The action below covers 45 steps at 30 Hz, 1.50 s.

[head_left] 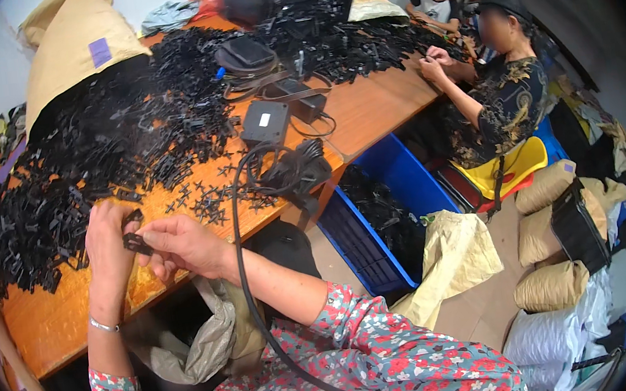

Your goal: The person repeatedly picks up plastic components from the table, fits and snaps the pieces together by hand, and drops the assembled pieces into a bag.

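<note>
Close together over the near edge of the orange-brown table (52, 330), both my hands are closed around small dark parts. My right hand (181, 244) pinches a black plastic clip-like piece (136, 244) between thumb and fingers. My left hand (107, 232), with a silver bracelet at its wrist, curls beside it; a dark bit shows at its fingertips, too small to name. Just beyond my hands lies a large heap of black plastic parts (105, 141). Small black cross-shaped pieces (206, 199) are scattered to the right of them.
A black cable runs past my right forearm from a dark box (266, 122). A blue crate (364, 243) of black parts stands right of the table. A large tan sack (77, 52) leans at the back left. A co-worker (500, 92) sits at the right, another person farther back.
</note>
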### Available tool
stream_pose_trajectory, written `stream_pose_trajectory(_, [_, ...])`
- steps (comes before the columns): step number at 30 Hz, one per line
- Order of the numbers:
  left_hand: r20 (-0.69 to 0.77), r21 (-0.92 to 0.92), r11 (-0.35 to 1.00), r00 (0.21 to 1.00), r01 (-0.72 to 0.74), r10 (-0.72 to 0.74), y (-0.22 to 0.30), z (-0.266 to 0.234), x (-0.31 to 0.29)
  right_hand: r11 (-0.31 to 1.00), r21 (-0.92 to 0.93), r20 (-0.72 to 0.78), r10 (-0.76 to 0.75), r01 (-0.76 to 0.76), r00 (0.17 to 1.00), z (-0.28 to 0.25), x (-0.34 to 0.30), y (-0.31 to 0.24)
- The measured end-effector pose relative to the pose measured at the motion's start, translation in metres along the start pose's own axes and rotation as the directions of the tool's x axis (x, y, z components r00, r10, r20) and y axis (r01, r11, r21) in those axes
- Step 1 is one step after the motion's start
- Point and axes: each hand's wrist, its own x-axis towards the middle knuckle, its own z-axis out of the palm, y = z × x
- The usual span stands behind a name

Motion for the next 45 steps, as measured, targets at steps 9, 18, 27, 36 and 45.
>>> stream_pose_trajectory(9, [0.306, -0.911, 0.145, 0.869, 0.386, -0.389, 0.001, -0.022, -0.041, 0.977, -0.201, -0.333, -0.139, 0.074, 0.933, 0.017, -0.017, -0.020])
stream_pose_trajectory(18, [0.313, -0.942, -0.042, 0.826, 0.333, -0.469, 0.011, -0.057, -0.090, 0.757, -0.645, -0.237, -0.321, 0.098, 0.917, 0.076, -0.009, 0.015])
stream_pose_trajectory(27, [0.191, -0.970, 0.033, 0.842, 0.240, -0.504, 0.022, -0.054, -0.096, 0.478, -0.876, -0.153, -0.407, 0.067, 0.901, 0.084, -0.011, 0.014])
stream_pose_trajectory(36, [-0.013, -0.872, 0.432, 0.871, 0.231, -0.491, 0.044, -0.048, -0.105, 0.178, -0.975, 0.026, -0.498, 0.131, 0.867, 0.082, -0.011, 0.019])
stream_pose_trajectory(45, [0.160, -0.969, 0.084, 0.850, 0.232, -0.502, 0.042, -0.046, -0.116, 0.859, -0.510, -0.193, -0.155, 0.036, 0.969, 0.082, -0.013, 0.028])
